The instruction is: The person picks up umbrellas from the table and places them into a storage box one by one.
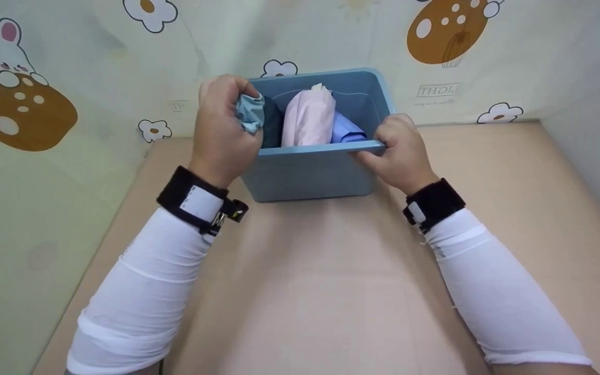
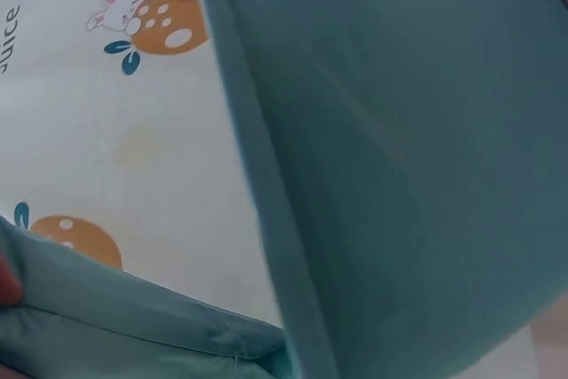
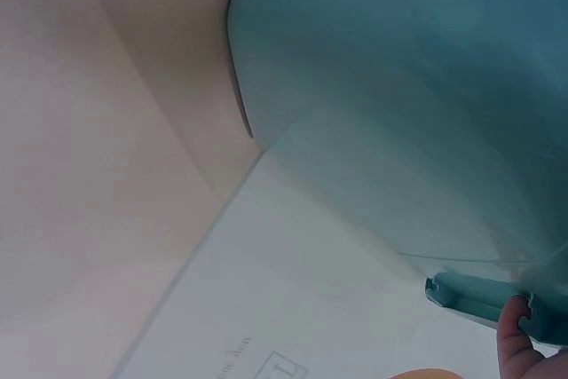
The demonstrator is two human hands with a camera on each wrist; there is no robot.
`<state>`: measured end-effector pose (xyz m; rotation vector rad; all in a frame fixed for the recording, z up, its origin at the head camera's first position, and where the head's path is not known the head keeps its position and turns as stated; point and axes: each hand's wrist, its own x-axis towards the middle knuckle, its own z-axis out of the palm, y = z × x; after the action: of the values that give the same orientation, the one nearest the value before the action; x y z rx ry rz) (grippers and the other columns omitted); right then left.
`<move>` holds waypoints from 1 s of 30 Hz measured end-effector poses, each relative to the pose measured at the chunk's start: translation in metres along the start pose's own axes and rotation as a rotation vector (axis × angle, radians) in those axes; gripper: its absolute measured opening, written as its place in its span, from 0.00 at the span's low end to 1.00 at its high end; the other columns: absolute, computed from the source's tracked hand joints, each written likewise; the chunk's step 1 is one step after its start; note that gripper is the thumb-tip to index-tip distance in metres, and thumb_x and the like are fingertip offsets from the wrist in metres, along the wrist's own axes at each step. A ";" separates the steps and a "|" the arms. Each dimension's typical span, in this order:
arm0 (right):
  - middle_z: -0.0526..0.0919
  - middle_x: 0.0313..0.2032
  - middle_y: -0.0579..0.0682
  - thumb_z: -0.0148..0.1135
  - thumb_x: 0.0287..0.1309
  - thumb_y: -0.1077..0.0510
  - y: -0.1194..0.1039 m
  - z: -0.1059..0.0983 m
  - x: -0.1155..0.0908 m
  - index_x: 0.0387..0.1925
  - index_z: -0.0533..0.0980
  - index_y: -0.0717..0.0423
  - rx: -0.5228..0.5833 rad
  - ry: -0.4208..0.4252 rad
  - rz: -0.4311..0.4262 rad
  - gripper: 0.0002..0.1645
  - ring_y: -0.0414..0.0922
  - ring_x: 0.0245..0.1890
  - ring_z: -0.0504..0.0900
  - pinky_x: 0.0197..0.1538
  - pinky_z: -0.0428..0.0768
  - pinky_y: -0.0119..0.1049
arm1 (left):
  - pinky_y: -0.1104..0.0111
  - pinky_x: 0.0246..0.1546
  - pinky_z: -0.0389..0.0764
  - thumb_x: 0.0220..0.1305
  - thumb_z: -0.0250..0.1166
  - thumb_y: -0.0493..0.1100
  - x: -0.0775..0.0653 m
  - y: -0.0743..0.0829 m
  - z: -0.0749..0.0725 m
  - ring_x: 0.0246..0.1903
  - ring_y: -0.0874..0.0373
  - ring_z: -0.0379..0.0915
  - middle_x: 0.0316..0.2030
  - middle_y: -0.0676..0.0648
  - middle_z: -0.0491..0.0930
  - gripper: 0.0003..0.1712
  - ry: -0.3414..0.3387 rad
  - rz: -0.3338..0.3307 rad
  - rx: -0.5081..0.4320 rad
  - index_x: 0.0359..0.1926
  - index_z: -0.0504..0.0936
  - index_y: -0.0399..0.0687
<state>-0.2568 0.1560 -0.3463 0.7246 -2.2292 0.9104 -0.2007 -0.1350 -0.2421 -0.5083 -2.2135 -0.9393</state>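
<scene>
My left hand grips a bunched light-teal cloth over the left end of a blue plastic bin. In the left wrist view that cloth stretches along the bottom, beside the bin's rim. Inside the bin, a dark teal roll of cloth, a pale pink rolled cloth and a folded blue cloth lie side by side. At the front right corner my right hand holds the bin's rim. Its digit hooks the rim in the right wrist view.
The bin is at the back of a tabletop with a beige cover. Close behind rises a backdrop printed with flowers and spotted orange shapes. A pale side wall borders the right, and the printed sheet continues down the left.
</scene>
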 end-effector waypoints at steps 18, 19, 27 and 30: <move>0.67 0.20 0.55 0.79 0.54 0.52 0.002 0.001 0.000 0.15 0.65 0.61 0.007 0.002 -0.011 0.32 0.58 0.33 0.70 0.43 0.64 0.46 | 0.64 0.62 0.71 0.58 0.56 0.23 -0.002 -0.026 0.048 0.59 0.49 0.67 0.40 0.44 0.79 0.16 -0.164 -0.014 0.075 0.43 0.79 0.42; 0.67 0.20 0.54 0.79 0.53 0.52 0.001 0.001 0.000 0.15 0.66 0.61 0.006 0.000 -0.008 0.32 0.58 0.34 0.70 0.43 0.64 0.46 | 0.64 0.63 0.71 0.58 0.56 0.23 -0.002 -0.027 0.049 0.60 0.49 0.67 0.41 0.44 0.79 0.16 -0.175 -0.023 0.082 0.43 0.79 0.42; 0.67 0.20 0.55 0.79 0.54 0.52 0.002 -0.001 -0.001 0.15 0.65 0.60 0.003 0.010 -0.001 0.31 0.58 0.33 0.70 0.43 0.63 0.45 | 0.61 0.71 0.69 0.52 0.54 0.18 0.005 -0.029 0.051 0.65 0.49 0.67 0.48 0.46 0.82 0.23 -0.326 -0.051 0.130 0.43 0.79 0.44; 0.67 0.20 0.55 0.78 0.55 0.51 0.002 0.000 -0.001 0.15 0.65 0.60 0.005 0.002 -0.001 0.32 0.58 0.34 0.69 0.42 0.63 0.45 | 0.61 0.71 0.69 0.52 0.52 0.17 0.008 -0.032 0.048 0.67 0.50 0.66 0.50 0.47 0.83 0.25 -0.354 -0.095 0.138 0.44 0.79 0.45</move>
<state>-0.2574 0.1577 -0.3475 0.7267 -2.2255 0.9162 -0.2453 -0.1199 -0.2766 -0.5417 -2.6195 -0.7837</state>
